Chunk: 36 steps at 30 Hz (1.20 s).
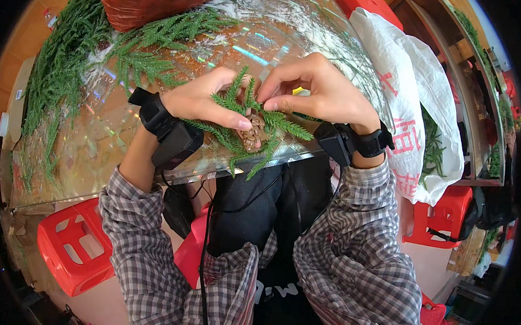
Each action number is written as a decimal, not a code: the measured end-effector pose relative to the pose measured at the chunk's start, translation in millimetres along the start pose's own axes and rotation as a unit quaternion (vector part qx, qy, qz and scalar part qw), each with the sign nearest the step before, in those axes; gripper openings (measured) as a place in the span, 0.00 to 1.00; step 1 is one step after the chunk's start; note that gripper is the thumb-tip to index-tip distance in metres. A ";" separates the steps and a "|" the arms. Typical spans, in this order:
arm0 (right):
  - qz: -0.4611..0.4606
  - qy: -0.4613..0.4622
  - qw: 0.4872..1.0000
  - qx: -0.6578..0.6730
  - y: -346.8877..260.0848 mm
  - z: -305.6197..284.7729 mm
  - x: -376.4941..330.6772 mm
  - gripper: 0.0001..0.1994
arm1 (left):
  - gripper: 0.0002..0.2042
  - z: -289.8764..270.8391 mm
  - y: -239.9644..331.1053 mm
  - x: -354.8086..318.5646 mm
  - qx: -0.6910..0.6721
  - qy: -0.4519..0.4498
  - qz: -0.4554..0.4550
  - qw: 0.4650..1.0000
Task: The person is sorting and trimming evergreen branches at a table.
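My left hand (208, 101) holds a small bunch of green conifer sprigs (238, 135) together with a brown pine cone (253, 133), thumb pressed across the stems. My right hand (319, 89) pinches the tip of one sprig just above the cone, fingers closed on it. Both hands hover over the near edge of a table with a shiny iridescent tiled top (128, 139). Each wrist carries a black strapped device. My checked sleeves come up from the lower edge.
Loose green conifer branches (61, 66) lie along the table's left and far side. A red mesh sack (145, 3) sits at the far edge. A white plastic bag (414, 94) with greenery stands at right. Red plastic stools (74, 244) flank my legs.
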State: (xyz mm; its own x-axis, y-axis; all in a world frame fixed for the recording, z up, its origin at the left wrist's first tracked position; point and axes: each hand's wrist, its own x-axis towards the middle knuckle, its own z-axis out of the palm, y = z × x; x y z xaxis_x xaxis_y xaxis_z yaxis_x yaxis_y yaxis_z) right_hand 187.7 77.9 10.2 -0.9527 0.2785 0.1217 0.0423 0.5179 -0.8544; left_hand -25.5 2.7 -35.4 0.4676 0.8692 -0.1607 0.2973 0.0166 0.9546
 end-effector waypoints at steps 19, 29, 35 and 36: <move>-0.045 -0.015 0.987 -0.152 -7.2 -17.1 0.3 0.05 | 0.17 16.7 24.6 13.5 -0.026 0.029 0.094 0.995; 0.016 -0.018 0.958 -0.287 -36.0 -47.2 24.9 0.08 | 0.15 15.1 59.9 7.9 0.288 0.238 0.134 0.918; -0.092 0.152 0.905 -0.386 -37.3 -43.7 30.4 0.09 | 0.15 11.1 60.1 16.8 0.496 0.350 0.267 0.749; -0.006 0.123 0.971 -0.206 -28.3 -53.1 38.1 0.09 | 0.15 10.7 60.8 18.3 0.551 0.352 0.273 0.705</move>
State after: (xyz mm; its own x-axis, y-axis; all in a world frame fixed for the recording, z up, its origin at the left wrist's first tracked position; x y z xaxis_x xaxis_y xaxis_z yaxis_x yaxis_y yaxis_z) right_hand 166.2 116.8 65.8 -0.8552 0.4286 0.2914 0.1965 0.7884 -0.5830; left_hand 10.0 14.4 17.0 0.3488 0.6339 0.6903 0.8814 -0.4723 -0.0117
